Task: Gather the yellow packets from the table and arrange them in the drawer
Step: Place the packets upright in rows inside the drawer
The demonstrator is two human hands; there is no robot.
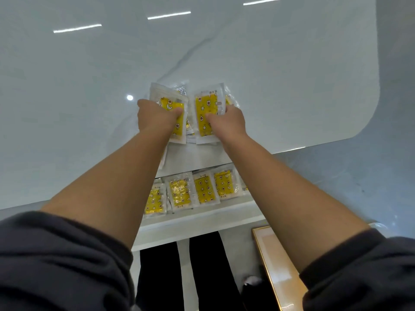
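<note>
A clean, finished indoor room, more like a shop counter or an office than a workshop, though its exact kind cannot be told. The desk (269,63) fills the upper frame: a glossy white top with faint grey marble veining and a rounded corner at the right. It mirrors ceiling strip lights (168,15) along the top of the frame. A white drawer (202,217) at centre holds rows of identical yellow packets (203,190). At right lies polished grey floor (336,176), and at lower right a gold-framed panel (276,265).
</note>
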